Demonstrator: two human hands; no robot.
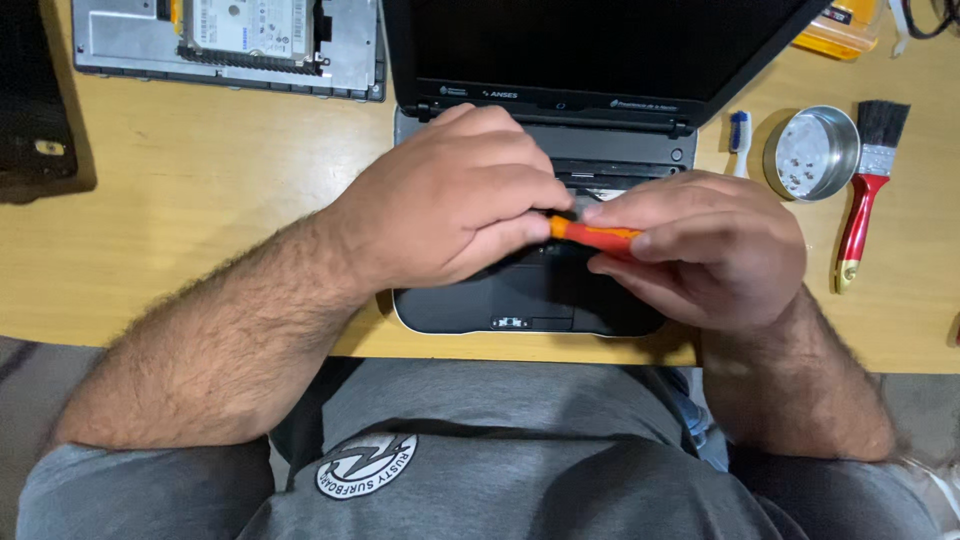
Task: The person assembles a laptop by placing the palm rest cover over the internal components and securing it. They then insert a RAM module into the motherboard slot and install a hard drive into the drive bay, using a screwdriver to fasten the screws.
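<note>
Gripping an orange-handled screwdriver (597, 236) in both hands over the middle of a small black laptop (530, 300), just below its hinge. Closing the right hand (710, 245) around the handle, fingers curled tight and thumb pressing along the top. Pinching the near end of the handle with the left hand (450, 200), fingers folded together over it and covering the tool's tip, so not showing where the tip is touching. Resting both forearms against the edge of the light wooden table (200, 200), with the laptop lying open at the table's near edge and its dark screen tilting away.

Lying to the right of the laptop: a white and blue toothbrush (738, 132), a round metal tin (812, 153) holding a few small screws, and a red-handled paintbrush (868, 180) just beside the tin. Sitting at the upper left, well apart from the hands: a grey metal panel with a hard drive (245, 30) on it.
</note>
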